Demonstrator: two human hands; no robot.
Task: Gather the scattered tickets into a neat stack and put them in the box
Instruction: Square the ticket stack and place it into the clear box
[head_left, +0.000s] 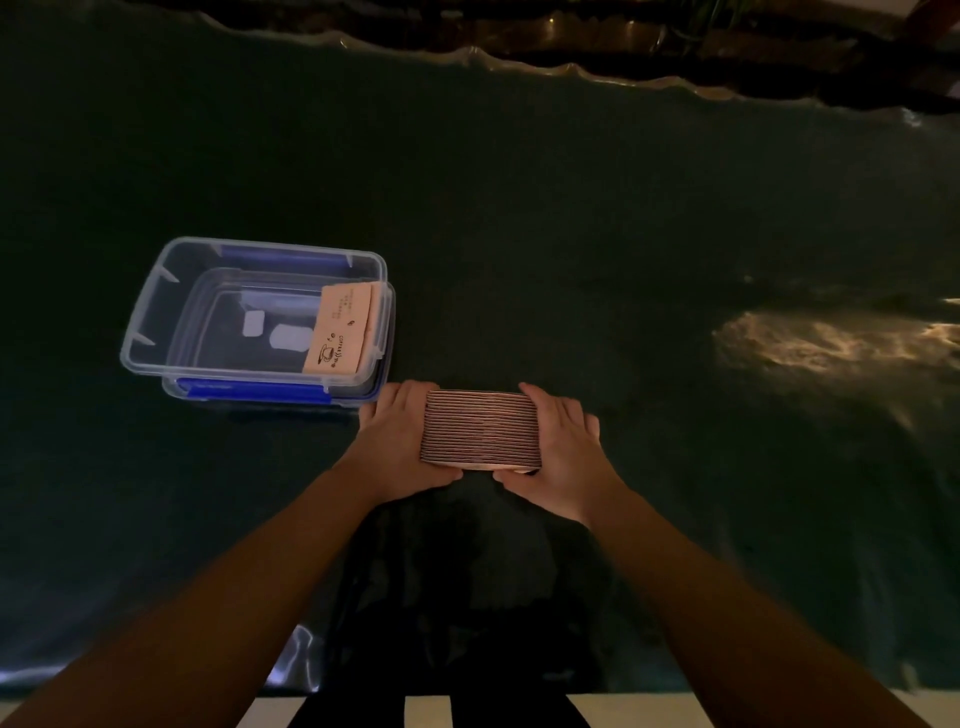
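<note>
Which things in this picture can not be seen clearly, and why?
- Thick stack of pink tickets, head view: faces hidden, only edges show; left hand and right hand cover its ends.
- Beige ticket in the clear plastic box: small print unreadable.
- Dark tabletop: far part too dim.

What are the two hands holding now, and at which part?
The stack of tickets, set on edge: the left hand presses its left end, the right hand its right end, thumbs under the near side.
</note>
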